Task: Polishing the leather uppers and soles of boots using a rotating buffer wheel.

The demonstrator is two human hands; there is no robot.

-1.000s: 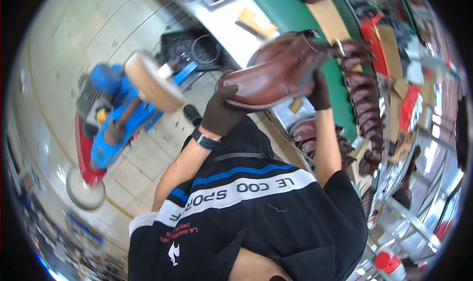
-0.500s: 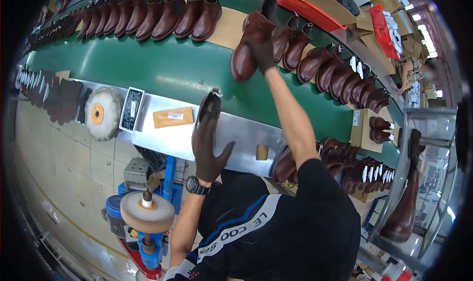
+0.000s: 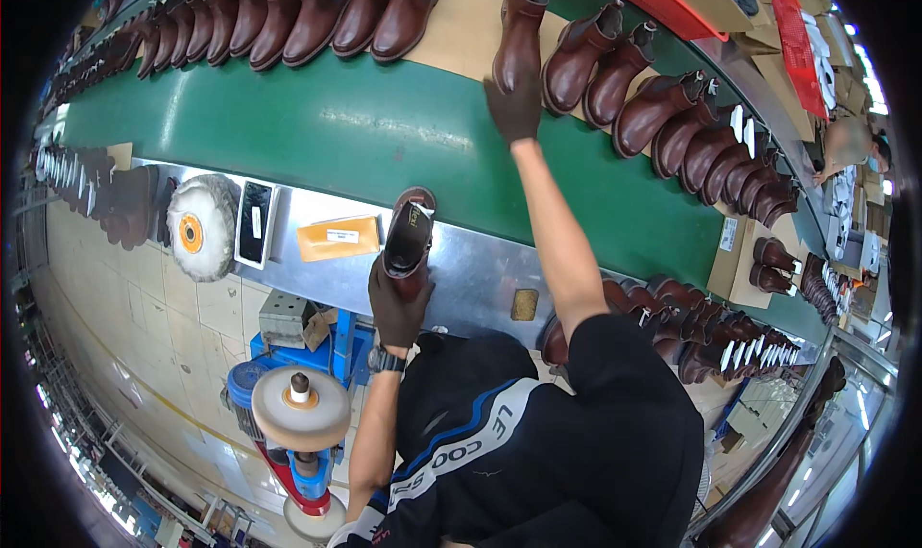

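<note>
My left hand (image 3: 401, 313), in a dark brown glove, is closed round the toe end of a dark reddish-brown ankle boot (image 3: 408, 241). That boot is held above the steel ledge with its opening facing up. My right hand (image 3: 515, 108), gloved too, reaches far across the green belt (image 3: 384, 130). Its fingers close over the toe of a matching boot (image 3: 521, 39), which stands on a cardboard strip (image 3: 466, 29) at the left end of the right-hand row of boots (image 3: 579, 63). The palm hides that toe.
More boots (image 3: 408, 20) line the far left. On the steel ledge (image 3: 471, 269) are a yellow-brown packet (image 3: 338, 239), a dark-filled white tray (image 3: 254, 223) and a small tan block (image 3: 523, 305). A fluffy wheel (image 3: 200, 226) and a machine's pale wheel (image 3: 300, 409) stand left. Boots (image 3: 639, 303) crowd the right.
My right hand has carried its boot away from me, from over the belt to the cardboard strip. The left hand has closed round the other boot, which has tipped to show its opening.
</note>
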